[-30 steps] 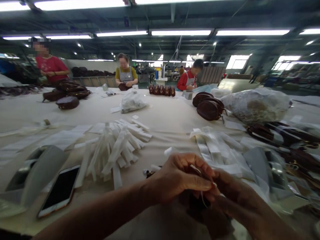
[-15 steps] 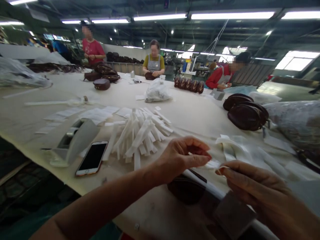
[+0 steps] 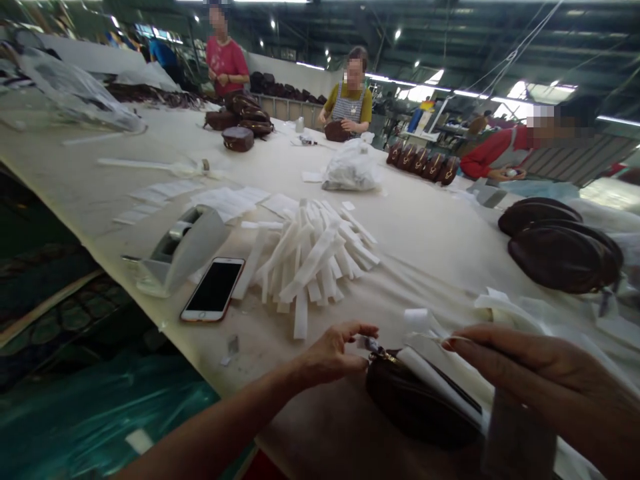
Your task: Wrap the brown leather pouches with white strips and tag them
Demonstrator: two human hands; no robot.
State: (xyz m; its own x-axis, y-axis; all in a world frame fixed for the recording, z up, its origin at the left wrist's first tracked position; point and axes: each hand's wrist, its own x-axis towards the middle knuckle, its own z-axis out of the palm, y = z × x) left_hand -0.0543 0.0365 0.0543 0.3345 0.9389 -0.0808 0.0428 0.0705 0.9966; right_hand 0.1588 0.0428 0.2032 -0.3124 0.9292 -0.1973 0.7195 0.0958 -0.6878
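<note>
A dark brown leather pouch [image 3: 420, 407] lies on the table in front of me, with a white strip [image 3: 435, 380] along its zipper. At its left end is a metal zipper pull with something whitish around it. My left hand [image 3: 340, 353] reaches to that end, thumb and fingers apart around the pull; a firm hold is not visible. Above the pouch's right side, my right hand [image 3: 540, 380] pinches a thin white string [image 3: 425, 335] between thumb and forefinger. A translucent greyish piece hangs below the right hand; what holds it is unclear.
Left of the pouch are a pile of white strips [image 3: 310, 260], a phone [image 3: 214, 290] and a tape dispenser [image 3: 183, 250]. Brown pouches [image 3: 560, 253] and more white strips lie to the right. Across the table [image 3: 425, 240], several people work beside other pouches and a plastic bag [image 3: 353, 167].
My left hand has moved from near the right hand down to the pouch's zipper end. The view has shifted, showing more of the pouch. My right hand keeps its pinch.
</note>
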